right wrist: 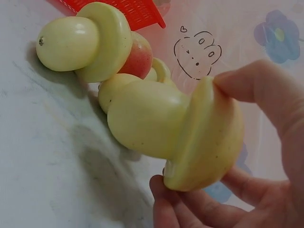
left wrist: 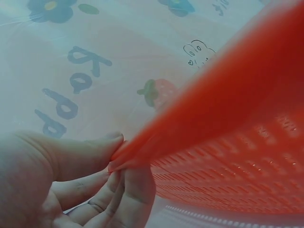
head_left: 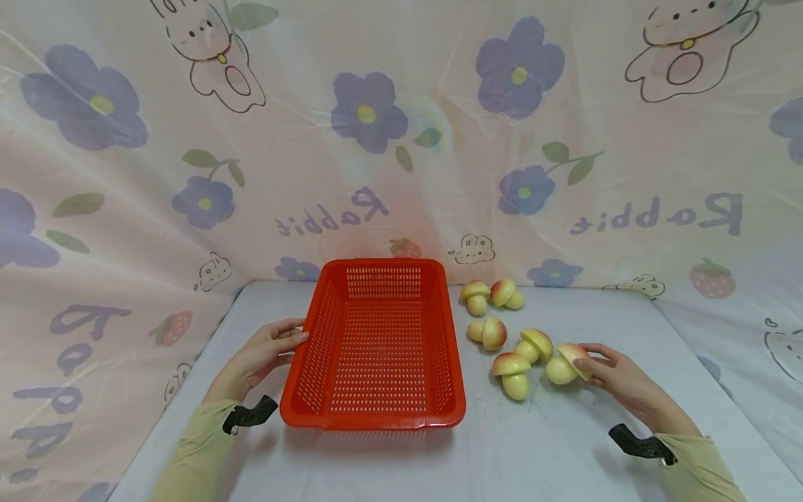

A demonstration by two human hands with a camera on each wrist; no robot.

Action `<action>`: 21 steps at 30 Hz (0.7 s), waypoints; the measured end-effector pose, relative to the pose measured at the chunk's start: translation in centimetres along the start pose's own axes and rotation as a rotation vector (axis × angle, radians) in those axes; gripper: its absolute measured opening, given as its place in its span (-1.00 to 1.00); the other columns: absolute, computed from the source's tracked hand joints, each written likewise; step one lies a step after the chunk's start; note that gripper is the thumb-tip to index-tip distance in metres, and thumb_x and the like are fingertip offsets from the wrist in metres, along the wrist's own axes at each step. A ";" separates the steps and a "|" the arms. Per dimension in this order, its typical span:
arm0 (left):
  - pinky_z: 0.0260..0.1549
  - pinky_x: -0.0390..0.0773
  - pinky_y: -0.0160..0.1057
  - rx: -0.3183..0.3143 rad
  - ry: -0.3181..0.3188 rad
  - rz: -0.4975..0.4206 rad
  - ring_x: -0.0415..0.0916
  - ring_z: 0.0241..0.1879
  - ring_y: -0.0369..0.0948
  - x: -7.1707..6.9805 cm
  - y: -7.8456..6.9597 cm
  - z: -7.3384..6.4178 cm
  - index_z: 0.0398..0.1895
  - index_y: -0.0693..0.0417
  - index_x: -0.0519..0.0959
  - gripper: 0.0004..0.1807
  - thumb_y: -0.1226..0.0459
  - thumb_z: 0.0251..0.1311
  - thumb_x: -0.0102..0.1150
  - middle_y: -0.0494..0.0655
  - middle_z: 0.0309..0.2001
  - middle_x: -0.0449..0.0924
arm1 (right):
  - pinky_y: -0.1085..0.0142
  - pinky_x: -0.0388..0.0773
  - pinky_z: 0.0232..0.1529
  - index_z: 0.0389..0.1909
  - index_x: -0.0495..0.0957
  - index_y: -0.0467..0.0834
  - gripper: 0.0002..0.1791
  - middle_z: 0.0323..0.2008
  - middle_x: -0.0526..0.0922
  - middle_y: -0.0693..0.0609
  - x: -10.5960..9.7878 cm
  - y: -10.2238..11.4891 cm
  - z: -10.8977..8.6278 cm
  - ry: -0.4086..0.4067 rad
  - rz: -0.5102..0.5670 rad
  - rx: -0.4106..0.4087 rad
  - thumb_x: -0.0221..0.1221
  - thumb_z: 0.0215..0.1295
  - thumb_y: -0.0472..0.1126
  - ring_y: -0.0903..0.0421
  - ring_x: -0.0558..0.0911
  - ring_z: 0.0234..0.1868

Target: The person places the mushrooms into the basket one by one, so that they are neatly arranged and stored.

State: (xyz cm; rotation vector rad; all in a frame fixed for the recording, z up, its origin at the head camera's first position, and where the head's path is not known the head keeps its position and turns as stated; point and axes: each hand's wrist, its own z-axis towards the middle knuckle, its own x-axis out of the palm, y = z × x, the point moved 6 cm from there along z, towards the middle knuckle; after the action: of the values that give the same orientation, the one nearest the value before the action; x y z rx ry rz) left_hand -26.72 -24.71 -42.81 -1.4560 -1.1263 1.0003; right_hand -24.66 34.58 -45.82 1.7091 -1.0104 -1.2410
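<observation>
My left hand (head_left: pixel 263 352) grips the left rim of a red plastic basket (head_left: pixel 454 348); in the left wrist view the thumb lies on one side of the rim (left wrist: pixel 142 147) and the fingers on the other. To the right, my right hand (head_left: pixel 617 380) holds a toy mushroom (head_left: pixel 567 364) by its cap, thumb and fingers at opposite edges in the right wrist view. That mushroom has a yellow stem and a yellow cap blushed red. Close beside it are a second mushroom (head_left: pixel 534 346) and a third mushroom (head_left: pixel 513 374). The basket's perforated floor shows with nothing on it.
Further mushrooms lie on the white table (head_left: pixel 539 453) right of the basket: one mushroom (head_left: pixel 488 333) midway back, plus a mushroom (head_left: pixel 475 298) and another mushroom (head_left: pixel 507 294) near the rear edge. A patterned curtain (head_left: pixel 439 174) hangs behind and along the sides.
</observation>
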 end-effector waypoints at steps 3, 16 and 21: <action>-0.16 0.60 -0.14 0.011 0.004 0.018 0.59 -0.20 -0.15 0.1 -0.1 0.3 0.38 0.25 0.18 -0.33 0.24 0.28 0.19 0.01 -0.16 0.56 | 0.25 0.54 -0.06 0.38 -0.02 -0.38 -0.23 0.26 0.18 -0.36 -0.2 0.1 0.0 0.000 0.002 0.008 0.08 0.41 0.00 0.28 0.49 -0.11; -0.13 0.59 -0.15 -0.004 0.030 0.049 0.59 -0.18 -0.15 0.2 -0.7 0.3 0.42 0.24 0.14 -0.31 0.23 0.30 0.16 0.01 -0.16 0.57 | 0.23 0.51 0.00 0.38 0.05 -0.34 -0.27 0.25 0.24 -0.31 -0.2 4.0 0.2 0.022 -0.073 -0.085 0.05 0.42 0.03 0.27 0.50 -0.07; -0.13 0.59 -0.14 -0.005 0.048 0.052 0.59 -0.18 -0.14 0.2 -0.7 0.4 0.42 0.25 0.16 -0.32 0.23 0.31 0.15 0.02 -0.16 0.58 | 0.34 0.50 -0.01 0.39 0.06 -0.33 -0.29 0.25 0.25 -0.31 0.4 6.2 0.3 0.059 -0.061 -0.124 0.05 0.44 0.01 0.28 0.50 -0.04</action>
State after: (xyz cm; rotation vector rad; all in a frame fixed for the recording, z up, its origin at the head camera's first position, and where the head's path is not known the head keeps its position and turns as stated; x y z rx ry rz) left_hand -27.17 -24.36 -42.16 -1.5124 -1.0612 0.9938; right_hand -25.88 31.79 -40.33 1.6810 -0.8349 -1.2578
